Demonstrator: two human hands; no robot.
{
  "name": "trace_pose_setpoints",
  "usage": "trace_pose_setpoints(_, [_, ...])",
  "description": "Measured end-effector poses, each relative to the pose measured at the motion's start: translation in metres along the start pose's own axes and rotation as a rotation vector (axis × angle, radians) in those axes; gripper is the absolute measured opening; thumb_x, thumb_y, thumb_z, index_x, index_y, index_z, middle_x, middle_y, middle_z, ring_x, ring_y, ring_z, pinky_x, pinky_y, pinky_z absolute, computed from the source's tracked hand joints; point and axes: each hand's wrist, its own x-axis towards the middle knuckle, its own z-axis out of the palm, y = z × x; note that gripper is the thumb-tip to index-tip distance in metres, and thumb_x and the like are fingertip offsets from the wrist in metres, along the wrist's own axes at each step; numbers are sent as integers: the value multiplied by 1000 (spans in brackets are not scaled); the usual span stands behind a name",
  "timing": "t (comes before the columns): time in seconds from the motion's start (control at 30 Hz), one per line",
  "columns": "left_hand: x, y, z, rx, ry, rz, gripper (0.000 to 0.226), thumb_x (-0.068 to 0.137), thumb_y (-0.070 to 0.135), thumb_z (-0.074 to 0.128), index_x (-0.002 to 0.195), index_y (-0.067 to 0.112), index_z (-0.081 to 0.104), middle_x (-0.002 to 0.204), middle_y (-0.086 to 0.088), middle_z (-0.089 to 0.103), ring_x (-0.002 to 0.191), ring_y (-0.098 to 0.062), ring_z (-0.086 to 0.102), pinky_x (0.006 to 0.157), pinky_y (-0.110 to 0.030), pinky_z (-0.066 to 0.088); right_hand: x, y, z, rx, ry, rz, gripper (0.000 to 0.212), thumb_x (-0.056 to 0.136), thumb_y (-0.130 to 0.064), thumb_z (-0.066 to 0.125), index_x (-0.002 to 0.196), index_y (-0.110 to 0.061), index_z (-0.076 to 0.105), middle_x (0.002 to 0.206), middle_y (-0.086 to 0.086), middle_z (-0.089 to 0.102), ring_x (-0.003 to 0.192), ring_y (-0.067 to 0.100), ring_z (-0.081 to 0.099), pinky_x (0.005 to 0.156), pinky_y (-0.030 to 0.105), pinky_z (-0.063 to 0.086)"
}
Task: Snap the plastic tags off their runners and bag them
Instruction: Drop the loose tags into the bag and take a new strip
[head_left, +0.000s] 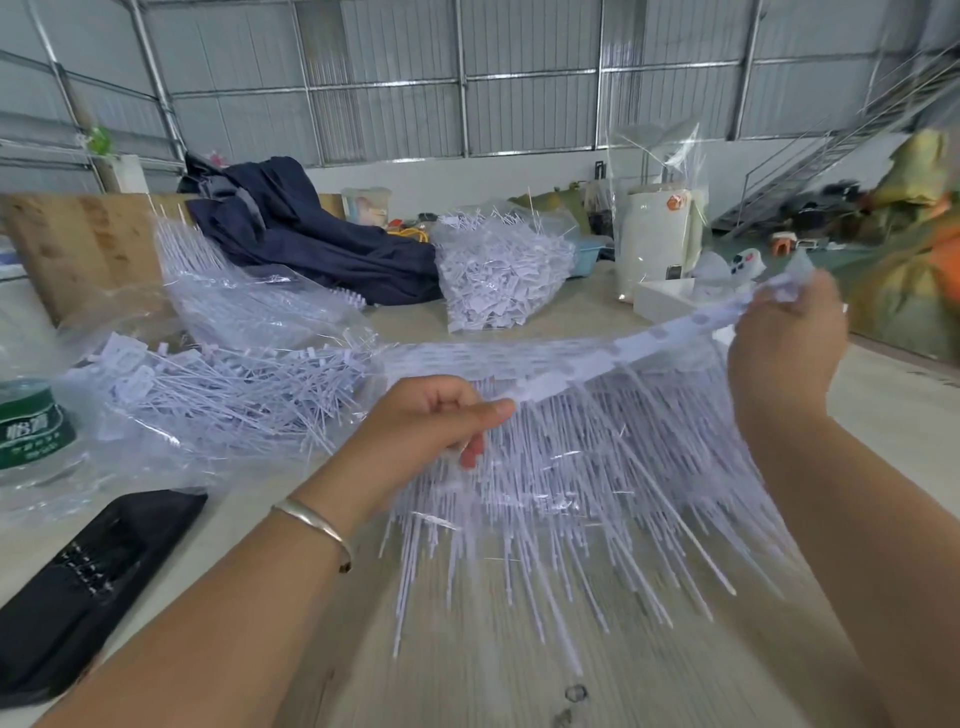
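Left hand pinches the near end of the tag strip, right hand has its far end bunched in curled fingers, so both grips are closed on it, strip stretched in the air above the surface. I read it as light, floppy and springy, the thin tails hanging and tangle-prone. I'd hold at the runner band, never the tails; bagged tags sit well behind.

Both forearms are bare, and the left wrist wears a thin, seemingly silver bangle.
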Motion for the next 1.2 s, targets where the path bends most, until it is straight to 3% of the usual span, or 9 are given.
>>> trace_pose_setpoints(0.1, [-2,-2,-11,62,11,-43,37,66,54,80,57,23,62,51,4,51,46,-9,46,49,-20,42,10,7,-11,-142,43,38,13,98,-8,33,99,-10,47,82,-3,49,84,23,45,72,30,34])
trace_pose_setpoints(0.27, [2,-13,-23,-18,114,-39,34,69,52,78,66,21,65,62,1,52,58,-12,50,58,-23,45,-6,17,-4,-694,-245,-25,30,92,-8,47,122,-4,47,122,21,54,108,36,49,88,43,37])
trace_pose_setpoints(0.33, [1,-18,-17,70,81,-80,26,75,47,78,74,22,70,58,5,53,55,-10,49,54,-22,42,-15,14,0,-840,-224,-199,55,81,-5,55,133,-6,39,135,20,43,126,37,37,101,48,30])
trace_pose_setpoints(0.4, [-1,-21,-11,199,32,-102,23,81,43,74,77,20,73,55,8,55,48,-7,47,48,-18,39,-27,10,2,-743,-195,-487,70,74,-1,58,141,-8,36,143,17,37,135,34,29,109,49,21])
trace_pose_setpoints(0.5, [-4,-19,2,308,-36,-86,27,82,43,74,72,18,71,50,10,53,45,-4,45,46,-15,34,-53,6,13,-427,-435,-785,46,85,-6,60,130,-7,54,129,13,57,120,31,51,105,45,32])
trace_pose_setpoints(0.63, [-3,-15,12,253,20,-74,28,83,36,75,76,9,69,47,16,47,42,1,39,45,-12,29,-86,12,28,-290,-1093,-579,16,96,-24,57,93,-16,70,81,-1,69,74,13,61,75,30,46])
trace_pose_setpoints(0.77, [-6,-14,11,168,22,-133,31,85,37,72,82,6,68,49,12,47,44,-3,39,45,-14,31,-88,22,33,-300,-1110,-574,22,92,-32,63,80,-15,71,56,-9,51,55,4,45,62,21,33])
trace_pose_setpoints(0.93, [-5,-13,4,-137,93,-241,14,85,26,72,78,14,74,62,-2,60,49,-10,50,44,-18,38,-74,20,29,-396,-1043,-537,19,94,-26,58,75,-24,61,55,-11,47,58,6,46,80,31,29])
trace_pose_setpoints(1.2, [-1,-11,1,-425,60,-292,31,69,42,75,78,13,68,61,0,59,49,-11,52,46,-18,42,-77,18,30,-359,-1096,-505,27,97,-21,53,73,-33,52,59,-24,50,61,-4,45,76,32,27])
